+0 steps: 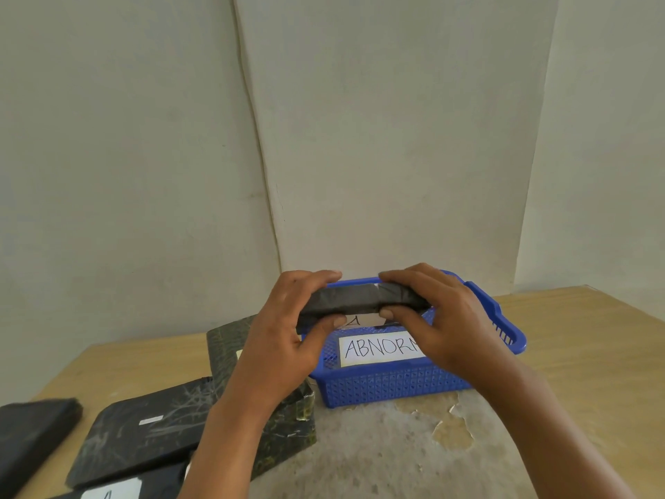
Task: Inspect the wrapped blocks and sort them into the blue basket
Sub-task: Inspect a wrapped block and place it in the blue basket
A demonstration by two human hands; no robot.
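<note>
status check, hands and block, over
Left hand and right hand grip wrapped block above blue basket. More blocks wait left. Nothing in the way.

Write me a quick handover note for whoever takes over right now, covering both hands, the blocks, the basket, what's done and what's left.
Left hand and right hand: each grips one end of a grey wrapped block, held edge-on above the blue basket.
Basket: on the table, front label partly hidden, reading "ABNORM"; a white paper shows under the held block; other contents cannot be seen.
Done: this block is picked up and under inspection.
Left: place the held block; several dark wrapped blocks wait on the table to the basket's left.
</note>
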